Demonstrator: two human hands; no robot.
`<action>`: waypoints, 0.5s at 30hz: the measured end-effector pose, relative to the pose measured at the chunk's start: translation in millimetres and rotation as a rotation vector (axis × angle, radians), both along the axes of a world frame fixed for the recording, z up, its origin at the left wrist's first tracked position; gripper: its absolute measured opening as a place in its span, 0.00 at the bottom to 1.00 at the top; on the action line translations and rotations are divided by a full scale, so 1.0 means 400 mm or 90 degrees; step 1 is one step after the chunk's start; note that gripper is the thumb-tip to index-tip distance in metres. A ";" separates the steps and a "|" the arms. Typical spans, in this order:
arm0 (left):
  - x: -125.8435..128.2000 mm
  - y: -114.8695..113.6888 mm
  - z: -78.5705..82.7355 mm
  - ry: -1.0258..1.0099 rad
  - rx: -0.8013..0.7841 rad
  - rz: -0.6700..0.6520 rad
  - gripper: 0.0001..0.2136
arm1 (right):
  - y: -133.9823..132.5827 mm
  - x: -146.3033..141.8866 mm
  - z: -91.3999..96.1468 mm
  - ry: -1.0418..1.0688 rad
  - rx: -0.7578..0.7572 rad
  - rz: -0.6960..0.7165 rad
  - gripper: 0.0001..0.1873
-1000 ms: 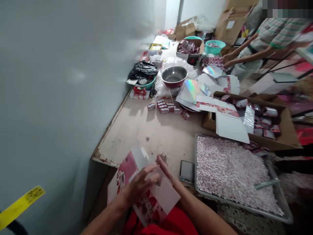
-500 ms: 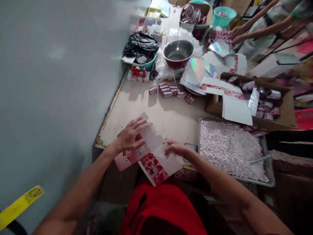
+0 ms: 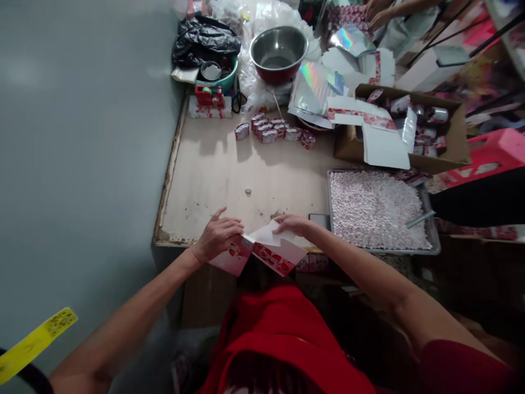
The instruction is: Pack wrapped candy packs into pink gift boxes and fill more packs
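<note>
Here, the right hand (image 3: 289, 223) is pinching a white flap of the printed carton (image 3: 279, 258) between thumb and fingers, with hardly any gap showing. The left hand (image 3: 221, 235) is bending over the carton's pink left panel (how firmly it is closing there I cannot tell, its underside being hidden). The carton is lying between the two hands, both touching it, so neither is nearer; its longer spread is running left to right along the counter's (image 3: 205, 180) front edge, and its printed panels are hanging past that edge. Rightward, a metal tray (image 3: 410, 252) of small pale pieces (image 3: 373, 205) is occupying the front right corner. Farther in, small packs (image 3: 268, 135) are standing clustered.
</note>
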State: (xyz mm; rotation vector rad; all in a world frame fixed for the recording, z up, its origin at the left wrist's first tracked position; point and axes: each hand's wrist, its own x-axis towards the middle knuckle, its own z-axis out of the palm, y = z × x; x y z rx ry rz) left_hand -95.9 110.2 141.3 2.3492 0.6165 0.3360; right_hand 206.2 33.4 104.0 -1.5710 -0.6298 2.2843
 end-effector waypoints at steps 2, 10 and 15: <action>-0.014 -0.027 -0.002 -0.030 0.012 0.025 0.09 | 0.006 -0.006 0.000 -0.009 0.005 -0.009 0.17; 0.008 -0.024 0.042 -0.206 0.167 0.151 0.09 | 0.038 -0.015 0.028 -0.041 0.018 -0.025 0.15; 0.008 -0.012 0.040 -0.081 0.153 -0.046 0.09 | 0.071 0.019 0.055 -0.102 0.111 -0.039 0.11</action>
